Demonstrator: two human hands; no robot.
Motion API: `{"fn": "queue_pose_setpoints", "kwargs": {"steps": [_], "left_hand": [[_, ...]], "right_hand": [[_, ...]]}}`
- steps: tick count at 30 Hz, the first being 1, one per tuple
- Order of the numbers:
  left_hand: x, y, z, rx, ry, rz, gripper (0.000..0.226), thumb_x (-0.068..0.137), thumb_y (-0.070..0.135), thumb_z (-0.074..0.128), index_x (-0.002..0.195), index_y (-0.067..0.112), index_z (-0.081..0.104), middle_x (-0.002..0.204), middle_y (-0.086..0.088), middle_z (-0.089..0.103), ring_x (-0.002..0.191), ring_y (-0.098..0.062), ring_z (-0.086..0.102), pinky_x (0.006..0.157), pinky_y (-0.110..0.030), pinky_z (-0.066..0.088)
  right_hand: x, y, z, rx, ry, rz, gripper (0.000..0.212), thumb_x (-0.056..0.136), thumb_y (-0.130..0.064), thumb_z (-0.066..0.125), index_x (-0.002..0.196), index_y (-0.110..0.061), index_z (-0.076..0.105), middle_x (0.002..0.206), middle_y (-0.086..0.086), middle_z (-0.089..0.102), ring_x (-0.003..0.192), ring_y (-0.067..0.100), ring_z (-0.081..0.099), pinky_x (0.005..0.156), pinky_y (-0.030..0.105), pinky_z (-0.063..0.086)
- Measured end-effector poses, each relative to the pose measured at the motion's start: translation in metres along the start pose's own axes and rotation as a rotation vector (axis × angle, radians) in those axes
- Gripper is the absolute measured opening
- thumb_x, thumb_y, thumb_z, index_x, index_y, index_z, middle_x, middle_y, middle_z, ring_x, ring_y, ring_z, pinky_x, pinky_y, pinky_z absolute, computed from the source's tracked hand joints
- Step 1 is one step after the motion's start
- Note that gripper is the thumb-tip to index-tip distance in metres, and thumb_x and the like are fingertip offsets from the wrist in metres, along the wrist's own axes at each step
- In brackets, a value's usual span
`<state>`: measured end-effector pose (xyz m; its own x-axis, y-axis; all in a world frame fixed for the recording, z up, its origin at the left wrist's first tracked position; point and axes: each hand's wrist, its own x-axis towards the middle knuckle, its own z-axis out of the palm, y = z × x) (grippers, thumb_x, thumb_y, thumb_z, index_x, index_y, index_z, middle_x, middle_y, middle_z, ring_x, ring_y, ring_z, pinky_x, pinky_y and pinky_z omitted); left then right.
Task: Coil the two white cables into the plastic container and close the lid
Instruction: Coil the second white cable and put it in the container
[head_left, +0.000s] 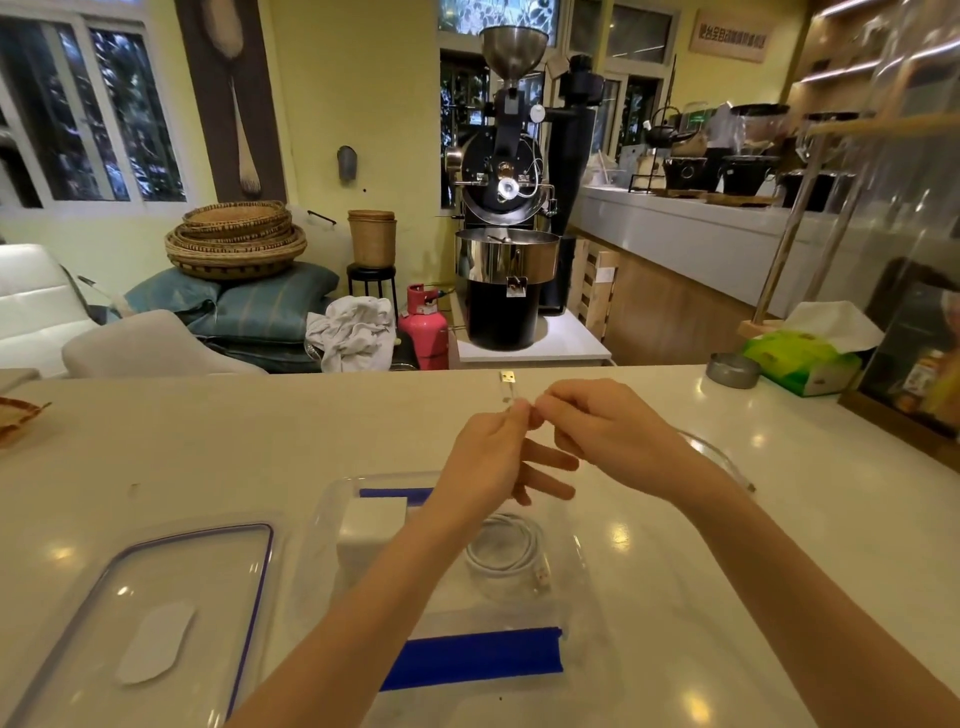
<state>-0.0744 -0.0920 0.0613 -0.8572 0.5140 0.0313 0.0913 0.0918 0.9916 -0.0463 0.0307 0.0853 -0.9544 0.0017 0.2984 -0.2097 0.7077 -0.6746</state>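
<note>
A clear plastic container (587, 551) with blue clips stands on the white counter before me. Inside lie a coiled white cable (511, 553) and a white charger block (371, 522). Its clear lid (171, 618) with a blue seal lies flat to the left. Above the container, my left hand (493, 449) pinches the second white cable (508, 387) just below its USB plug, which points up. My right hand (618, 441) pinches the same cable right beside it. The cable's remaining length curves behind my right wrist onto the counter at the right (727, 462).
A round metal ashtray (732, 370) and a green tissue box (802, 358) sit at the counter's far right. A woven basket edge (18, 418) shows at the far left. Beyond the counter stand a coffee roaster and a pink gas cylinder.
</note>
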Motion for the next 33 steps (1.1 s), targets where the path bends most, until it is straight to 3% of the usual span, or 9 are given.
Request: {"fn": "queue_pose_setpoints", "kwargs": {"steps": [3,7,12,16,22,27,29,31,33], "left_hand": [[0.004,-0.001,0.000,-0.103,0.104,-0.001,0.044,0.099,0.035,0.026,0.101,0.008,0.061,0.077,-0.005,0.070,0.058,-0.009,0.068,0.054,-0.018,0.053],[0.014,0.004,-0.009,-0.340,0.155,-0.050,0.044,0.099,0.034,0.025,0.113,0.006,0.056,0.095,-0.011,0.070,0.076,-0.012,0.067,0.065,-0.020,0.054],[0.021,0.015,-0.025,-0.738,0.014,-0.021,0.051,0.100,0.032,0.019,0.125,-0.003,0.046,0.091,-0.007,0.072,0.076,-0.013,0.072,0.064,-0.019,0.058],[0.015,0.022,-0.034,-0.871,-0.135,-0.032,0.052,0.099,0.034,0.019,0.112,0.000,0.057,0.088,-0.004,0.076,0.078,-0.011,0.073,0.061,-0.019,0.058],[-0.006,0.034,-0.031,-0.591,-0.270,-0.011,0.051,0.098,0.033,0.023,0.097,0.004,0.065,0.065,0.000,0.074,0.051,-0.005,0.067,0.045,-0.013,0.051],[-0.019,0.032,-0.026,-0.253,-0.307,0.023,0.050,0.096,0.035,0.026,0.098,0.006,0.067,0.064,-0.004,0.072,0.044,-0.008,0.061,0.048,-0.018,0.048],[-0.022,0.027,-0.023,-0.187,-0.330,0.015,0.051,0.097,0.035,0.025,0.102,0.006,0.066,0.067,-0.004,0.073,0.044,-0.008,0.059,0.052,-0.021,0.044],[-0.021,0.021,-0.021,-0.116,-0.338,-0.020,0.051,0.097,0.036,0.023,0.104,0.006,0.064,0.067,-0.003,0.073,0.044,-0.008,0.058,0.052,-0.021,0.042],[-0.018,0.013,-0.017,-0.022,-0.314,-0.063,0.052,0.097,0.038,0.023,0.105,0.005,0.063,0.065,-0.002,0.073,0.042,-0.008,0.059,0.047,-0.017,0.042]], "right_hand": [[-0.008,-0.003,0.009,0.009,-0.004,-0.039,0.025,0.097,-0.023,0.036,0.088,-0.018,0.059,0.066,-0.016,0.058,0.064,0.000,0.056,0.060,0.013,0.041],[-0.020,-0.008,0.015,0.048,-0.070,-0.090,0.027,0.097,-0.024,0.033,0.078,-0.031,0.051,0.051,-0.019,0.056,0.052,-0.005,0.051,0.055,0.012,0.040],[-0.029,-0.007,0.024,-0.069,-0.249,-0.105,0.025,0.098,-0.027,0.031,0.083,-0.027,0.052,0.057,-0.011,0.047,0.052,0.001,0.048,0.059,0.017,0.038],[-0.026,0.004,0.027,-0.041,-0.340,-0.073,0.025,0.097,-0.029,0.033,0.084,-0.027,0.055,0.058,-0.009,0.050,0.053,0.005,0.047,0.060,0.021,0.043],[-0.014,0.016,0.017,0.001,-0.325,0.006,0.036,0.091,-0.039,0.043,0.071,-0.014,0.061,0.056,-0.002,0.053,0.047,0.004,0.046,0.053,0.014,0.040],[0.000,0.024,0.006,-0.080,-0.219,-0.004,0.025,0.086,-0.024,0.056,0.073,-0.005,0.067,0.069,0.017,0.063,0.067,0.030,0.058,0.072,0.043,0.051],[0.005,0.024,0.001,-0.112,-0.220,0.004,0.024,0.086,-0.019,0.057,0.070,-0.003,0.067,0.063,0.014,0.061,0.059,0.020,0.054,0.065,0.035,0.048],[0.008,0.020,-0.005,-0.111,-0.204,0.010,0.027,0.084,-0.018,0.061,0.058,-0.016,0.064,0.050,-0.003,0.057,0.048,0.004,0.048,0.055,0.020,0.042],[0.010,0.014,-0.011,-0.090,-0.211,0.004,0.024,0.084,-0.017,0.062,0.061,-0.024,0.065,0.048,-0.011,0.056,0.047,0.000,0.049,0.051,0.012,0.040]]}}
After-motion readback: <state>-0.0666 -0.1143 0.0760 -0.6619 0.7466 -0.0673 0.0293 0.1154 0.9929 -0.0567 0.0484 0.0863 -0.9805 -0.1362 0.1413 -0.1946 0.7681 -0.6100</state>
